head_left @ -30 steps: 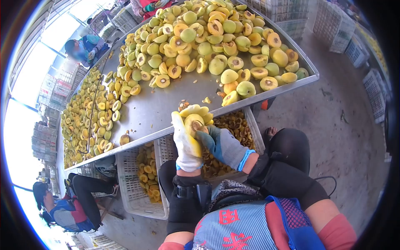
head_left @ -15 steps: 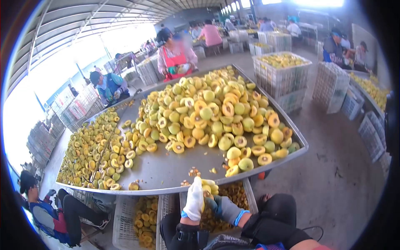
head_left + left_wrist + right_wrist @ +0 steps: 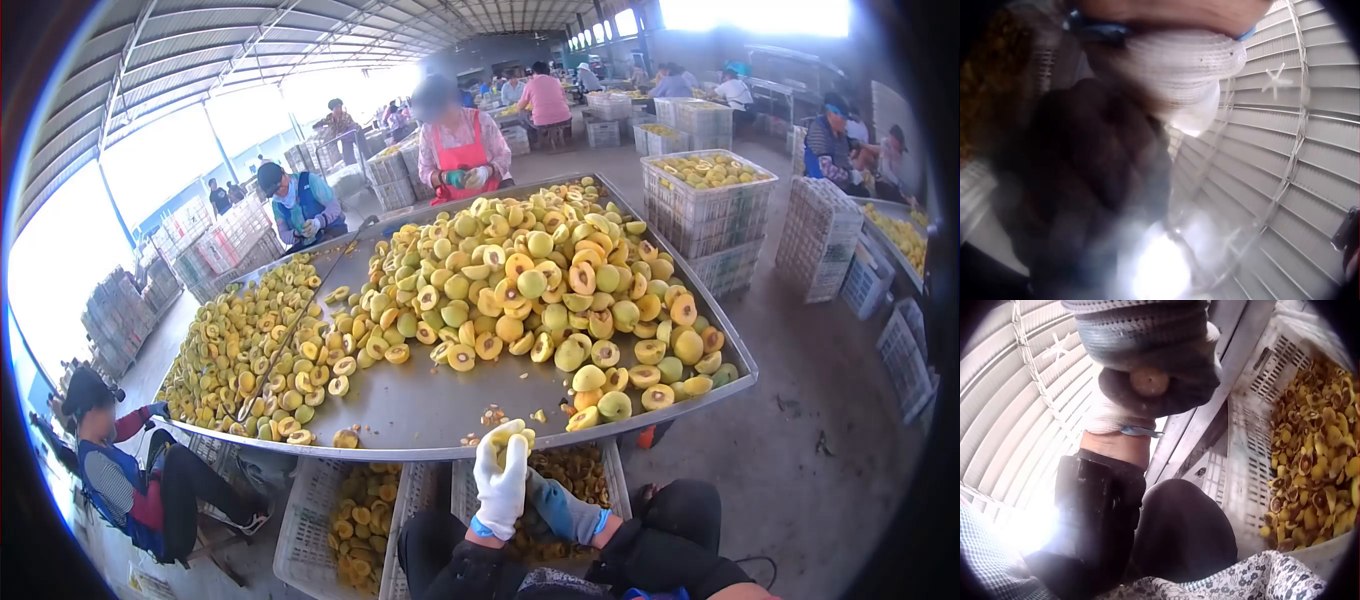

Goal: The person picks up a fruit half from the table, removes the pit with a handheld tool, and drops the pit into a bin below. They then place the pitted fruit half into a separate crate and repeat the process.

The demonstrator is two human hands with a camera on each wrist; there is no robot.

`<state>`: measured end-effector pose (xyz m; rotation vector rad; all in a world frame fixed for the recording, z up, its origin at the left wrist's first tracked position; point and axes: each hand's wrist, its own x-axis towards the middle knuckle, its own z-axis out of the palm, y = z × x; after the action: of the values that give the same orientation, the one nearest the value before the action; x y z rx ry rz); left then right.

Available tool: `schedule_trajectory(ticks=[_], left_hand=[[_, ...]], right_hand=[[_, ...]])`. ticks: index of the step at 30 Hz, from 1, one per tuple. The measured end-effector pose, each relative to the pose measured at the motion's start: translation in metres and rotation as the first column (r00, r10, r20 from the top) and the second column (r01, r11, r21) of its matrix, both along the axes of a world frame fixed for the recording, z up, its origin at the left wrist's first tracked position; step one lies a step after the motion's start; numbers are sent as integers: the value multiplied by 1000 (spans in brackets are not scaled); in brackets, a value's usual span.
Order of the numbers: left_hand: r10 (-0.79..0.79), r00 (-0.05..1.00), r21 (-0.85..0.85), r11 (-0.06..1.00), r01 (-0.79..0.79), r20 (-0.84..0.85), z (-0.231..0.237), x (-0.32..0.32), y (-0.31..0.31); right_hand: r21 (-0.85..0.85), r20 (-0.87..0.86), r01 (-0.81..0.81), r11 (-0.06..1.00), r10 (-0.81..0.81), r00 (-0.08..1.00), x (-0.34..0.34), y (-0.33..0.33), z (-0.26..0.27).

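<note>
In the head view my left hand (image 3: 502, 480), in a white glove with yellow-stained fingertips, is raised at the near table edge. Its curled fingers hold a yellow peach half (image 3: 502, 452), mostly hidden by the glove. Just below and to the right, my right hand (image 3: 562, 508) wears a blue-grey glove and is partly covered by the left. The right wrist view shows that hand (image 3: 1147, 340) closed round a tool whose round, tan handle end (image 3: 1149, 381) sticks out; its working end is hidden. The left wrist view shows the white glove (image 3: 1175, 72) from behind.
A metal table (image 3: 440, 410) bears a large heap of halved peaches (image 3: 530, 285). Beneath its near edge stand a crate of peach pieces (image 3: 295, 545) and another with brownish scraps (image 3: 1250, 444). A person (image 3: 120, 460) sits at the left; another in a red apron (image 3: 465, 150) stands across the table.
The head view has tilted up, bringing more of the hall into sight. My left hand has turned and lifted slightly away from the right hand, which earlier worked at the peach half.
</note>
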<state>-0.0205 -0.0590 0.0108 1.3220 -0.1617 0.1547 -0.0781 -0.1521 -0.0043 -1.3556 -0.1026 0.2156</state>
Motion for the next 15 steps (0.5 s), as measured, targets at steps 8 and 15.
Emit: schedule_trajectory(ticks=[8, 15], left_hand=[[-270, 907, 2, 958, 286, -322, 17, 14, 21], [-307, 913, -23, 950, 312, -270, 18, 12, 25]], right_hand=[[-70, -296, -121, 990, 96, 950, 7, -11, 13], [-49, -511, -266, 963, 205, 835, 4, -13, 28]])
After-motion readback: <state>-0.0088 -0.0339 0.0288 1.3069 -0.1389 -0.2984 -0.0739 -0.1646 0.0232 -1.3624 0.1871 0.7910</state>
